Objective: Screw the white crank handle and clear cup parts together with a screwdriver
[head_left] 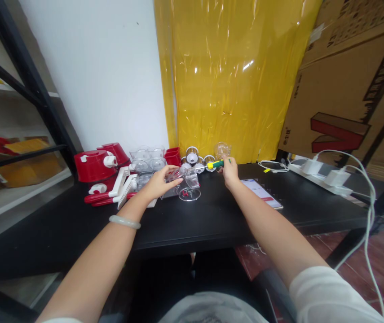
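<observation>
My right hand (pixel 229 172) is closed around the green and yellow handle of a screwdriver (pixel 216 164). The metal shaft points left, its tip at a clear plastic part (pixel 192 179). My left hand (pixel 163 181) grips that clear part from the left, thumb and fingers around it. Below it a round clear rim (pixel 189 194) shows just over the black table. Behind my hands stand several metal drums with white ends (pixel 192 157) and a red square cup (pixel 173 156). The exact spot that the screwdriver tip touches is too small to make out.
Left on the black table (pixel 212 220) are red housings (pixel 94 166), white and red crank handles (pixel 121 186) and stacked clear cups (pixel 147 157). To the right lie a phone (pixel 262 193), a white cable (pixel 272 166) and a power strip (pixel 320 177). A cardboard box (pixel 346 89) stands behind.
</observation>
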The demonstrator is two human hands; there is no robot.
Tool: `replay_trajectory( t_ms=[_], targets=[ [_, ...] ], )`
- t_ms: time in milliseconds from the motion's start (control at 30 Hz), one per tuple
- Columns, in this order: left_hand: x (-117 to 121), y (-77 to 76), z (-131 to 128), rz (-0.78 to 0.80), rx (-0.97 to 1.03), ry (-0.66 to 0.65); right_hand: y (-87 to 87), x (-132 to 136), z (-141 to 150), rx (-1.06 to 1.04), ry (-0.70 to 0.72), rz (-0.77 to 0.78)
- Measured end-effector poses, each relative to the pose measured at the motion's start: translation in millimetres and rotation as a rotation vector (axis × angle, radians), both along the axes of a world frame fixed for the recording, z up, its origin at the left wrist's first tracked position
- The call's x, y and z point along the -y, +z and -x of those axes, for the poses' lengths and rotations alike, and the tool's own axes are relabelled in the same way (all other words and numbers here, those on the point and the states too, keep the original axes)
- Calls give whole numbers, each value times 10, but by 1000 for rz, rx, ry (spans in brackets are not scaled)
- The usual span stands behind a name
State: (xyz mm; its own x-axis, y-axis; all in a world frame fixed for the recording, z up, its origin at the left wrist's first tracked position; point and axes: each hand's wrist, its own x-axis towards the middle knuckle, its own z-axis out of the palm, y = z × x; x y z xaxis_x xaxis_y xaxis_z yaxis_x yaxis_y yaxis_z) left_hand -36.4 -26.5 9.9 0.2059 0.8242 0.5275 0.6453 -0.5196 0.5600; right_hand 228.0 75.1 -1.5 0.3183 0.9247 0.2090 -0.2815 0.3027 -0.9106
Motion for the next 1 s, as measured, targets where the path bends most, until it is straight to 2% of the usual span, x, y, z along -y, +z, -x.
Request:
replay_trajectory(
  t_ms=[233, 500, 767, 1000],
  targets=[
    [5, 6, -8, -8, -5, 9, -23, -36, -5, -16, 12, 41],
    [-8, -12, 16, -10, -30, 19, 44, 16, -5, -59, 47, 70],
    [-20, -20, 18, -9, -16, 7, -21, -9, -1, 25, -13, -29],
    [48, 30, -43, 5, 11, 23, -9, -64, 19, -111, 74, 105]
  ],
)
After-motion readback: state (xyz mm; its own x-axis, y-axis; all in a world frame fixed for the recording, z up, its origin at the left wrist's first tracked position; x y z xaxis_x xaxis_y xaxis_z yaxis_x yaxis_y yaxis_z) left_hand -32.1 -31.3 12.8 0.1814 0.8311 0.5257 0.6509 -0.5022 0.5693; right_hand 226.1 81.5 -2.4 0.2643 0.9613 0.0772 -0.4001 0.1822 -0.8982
